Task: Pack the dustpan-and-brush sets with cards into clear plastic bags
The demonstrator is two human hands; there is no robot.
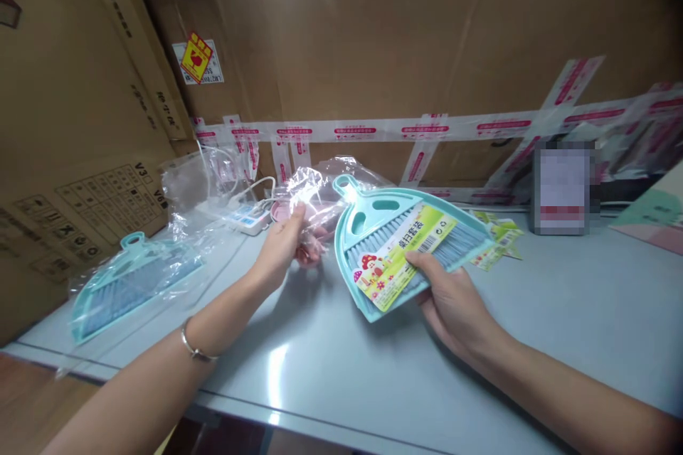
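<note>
My right hand [451,298] grips a teal dustpan-and-brush set [398,242] by its lower edge, thumb pressed on its yellow-green paper label [403,256]. The set is held just above the grey table [560,313], handle pointing up and left. My left hand [282,245] is closed on a crumpled clear plastic bag [314,192] just left of the dustpan handle. A bracelet sits on my left wrist.
A second teal dustpan set [128,284] in a clear bag lies at the table's left end. A white power strip [248,217] and loose bags sit behind my left hand. More labels [499,238] lie to the right. Cardboard boxes [373,35] wall the back and left.
</note>
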